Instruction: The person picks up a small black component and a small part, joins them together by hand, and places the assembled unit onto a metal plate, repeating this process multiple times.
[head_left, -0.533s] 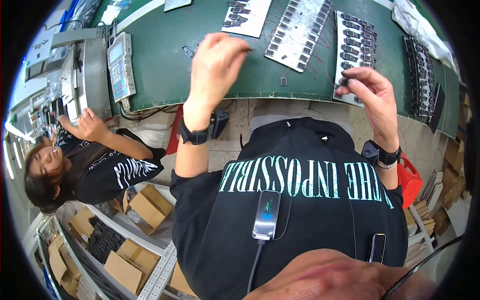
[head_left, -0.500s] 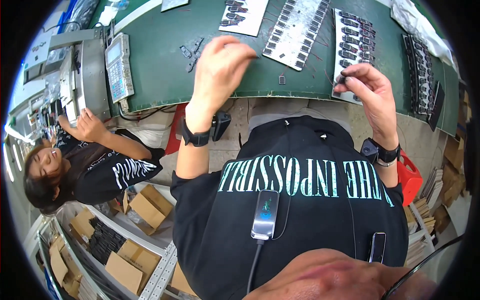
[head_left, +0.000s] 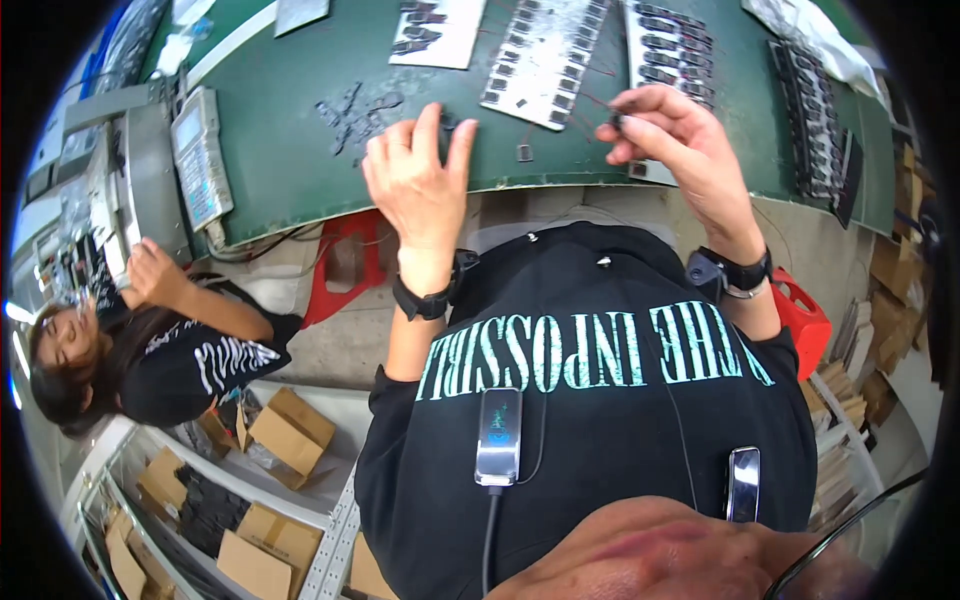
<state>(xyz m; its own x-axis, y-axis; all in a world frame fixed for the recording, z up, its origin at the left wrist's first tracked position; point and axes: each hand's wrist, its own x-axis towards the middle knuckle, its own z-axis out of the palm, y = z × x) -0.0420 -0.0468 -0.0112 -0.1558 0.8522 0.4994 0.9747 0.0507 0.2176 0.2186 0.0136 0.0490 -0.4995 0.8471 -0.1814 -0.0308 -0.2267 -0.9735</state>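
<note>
My left hand (head_left: 418, 180) is over the near edge of the green table, fingers apart, beside a loose heap of small black parts (head_left: 362, 118). A dark piece (head_left: 448, 122) shows between its index finger and thumb; whether it touches the hand I cannot tell. My right hand (head_left: 685, 145) is closed in a pinch on a small black part (head_left: 617, 122), partly hidden by the fingers. Between the hands, a single small square black module (head_left: 524, 153) with a thin red wire lies on the table. Beyond it is a white board (head_left: 535, 85) edged with rows of such modules.
Other white boards (head_left: 445, 45) carry black parts, and another board (head_left: 655, 172) is partly behind my right hand. A black rack of parts (head_left: 808, 120) is at far right. A keypad device (head_left: 200, 165) stands left, near a seated co-worker (head_left: 200, 340). Cardboard boxes (head_left: 290, 435) fill shelving below.
The view has shifted, moving the table left and up. My left hand has come back toward me and spread its fingers, uncovering the black heap. My right hand has moved left, still pinching.
</note>
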